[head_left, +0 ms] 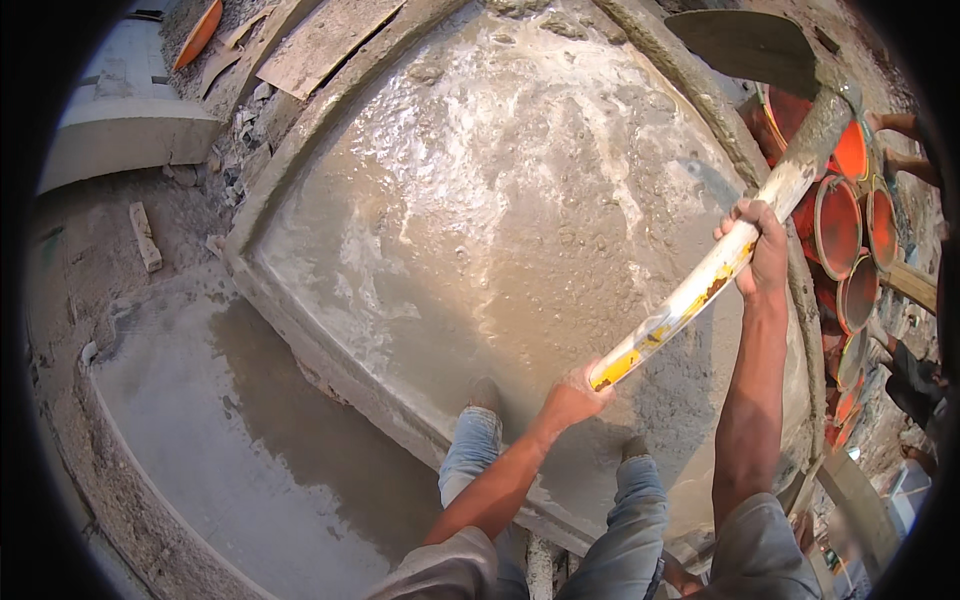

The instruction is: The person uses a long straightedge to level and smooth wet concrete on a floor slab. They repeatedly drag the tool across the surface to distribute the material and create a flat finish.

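Both my hands are closed round a long-handled hoe point(695, 292), its pale handle streaked with yellow paint. My left hand point(578, 397) grips the handle's near end, in front of my legs. Farther up, toward the blade, my right hand point(758, 248) is wrapped round it. The hoe's broad, mud-coated blade point(745, 45) is raised at the upper right, over the raised rim. Below lies a wide, shallow mixing bed point(335, 375) with a low rim. Wet, grey concrete mix point(520, 200) covers its floor, shiny and watery in places. My feet stand in its near part.
Several orange buckets point(838, 228) are heaped along the right rim. Beyond them, another person's arms point(910, 150) reach in. Wooden planks point(860, 510) lie at the lower right, a board point(325, 45) at the upper left. A partly wet slab point(200, 430) adjoins the left side.
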Tool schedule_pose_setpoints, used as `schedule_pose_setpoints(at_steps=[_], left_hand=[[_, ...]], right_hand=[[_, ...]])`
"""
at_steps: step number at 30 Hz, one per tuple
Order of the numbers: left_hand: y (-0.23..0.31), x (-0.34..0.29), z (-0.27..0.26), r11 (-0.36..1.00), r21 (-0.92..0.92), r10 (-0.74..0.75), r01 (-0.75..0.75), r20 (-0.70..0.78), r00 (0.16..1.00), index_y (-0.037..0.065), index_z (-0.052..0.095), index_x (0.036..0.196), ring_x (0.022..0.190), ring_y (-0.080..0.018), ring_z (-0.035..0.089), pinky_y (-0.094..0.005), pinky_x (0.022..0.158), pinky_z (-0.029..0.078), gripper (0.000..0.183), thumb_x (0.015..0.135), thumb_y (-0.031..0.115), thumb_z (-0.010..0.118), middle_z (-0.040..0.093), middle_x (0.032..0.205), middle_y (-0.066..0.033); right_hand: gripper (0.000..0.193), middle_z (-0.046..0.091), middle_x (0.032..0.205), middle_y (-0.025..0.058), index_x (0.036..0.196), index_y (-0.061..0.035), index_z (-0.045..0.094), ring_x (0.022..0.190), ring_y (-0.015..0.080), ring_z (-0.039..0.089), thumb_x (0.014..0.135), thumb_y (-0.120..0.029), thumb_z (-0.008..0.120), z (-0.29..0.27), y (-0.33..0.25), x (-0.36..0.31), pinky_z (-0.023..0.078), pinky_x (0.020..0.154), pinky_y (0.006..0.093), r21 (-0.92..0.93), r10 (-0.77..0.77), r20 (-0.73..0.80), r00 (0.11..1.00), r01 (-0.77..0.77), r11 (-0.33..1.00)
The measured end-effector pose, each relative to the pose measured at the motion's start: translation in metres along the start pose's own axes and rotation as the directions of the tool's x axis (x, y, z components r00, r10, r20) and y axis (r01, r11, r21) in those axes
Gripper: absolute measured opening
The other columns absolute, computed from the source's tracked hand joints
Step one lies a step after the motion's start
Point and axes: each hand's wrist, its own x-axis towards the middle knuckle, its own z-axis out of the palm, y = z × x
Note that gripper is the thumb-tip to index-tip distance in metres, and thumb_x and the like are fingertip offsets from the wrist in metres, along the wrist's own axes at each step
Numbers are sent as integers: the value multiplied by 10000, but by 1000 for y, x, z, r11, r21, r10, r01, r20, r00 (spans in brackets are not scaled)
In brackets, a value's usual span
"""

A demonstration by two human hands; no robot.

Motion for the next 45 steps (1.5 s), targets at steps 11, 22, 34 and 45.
schedule_pose_setpoints(at_steps=[11,22,34,45], left_hand=[[-47,-39,-243,950,-126,-312,286,-393,865,3,586,977,761,-316,649,-408,726,517,368,732,249,708,647,842,-167],[-32,-165,-25,762,-498,-615,414,-358,703,-4,535,1028,851,-385,660,-438,781,516,407,749,253,683,663,889,-221],[-87,-249,363,435,-151,-895,887,31,445,48,626,1130,1033,-364,644,-457,859,509,575,691,391,768,667,1095,-188],[-87,-179,239,838,-189,-499,512,-644,579,117,637,977,858,-374,615,-523,791,458,274,705,129,672,657,939,-102]], right_hand=[[283,586,728,128,1017,79,543,576,195,619,846,-119,650,331,253,92,547,488,356,-427,369,-13,929,-339,838],[304,548,802,69,1078,-11,563,619,157,582,882,-231,639,216,298,-57,551,531,338,-531,771,192,608,-596,602],[338,590,789,41,1083,-27,614,691,173,605,897,-305,662,-203,223,-236,535,640,335,-487,795,-9,607,-697,527],[201,595,756,119,904,-17,533,652,227,600,844,-184,628,-34,113,-212,494,553,362,-513,300,-172,938,-346,785]])
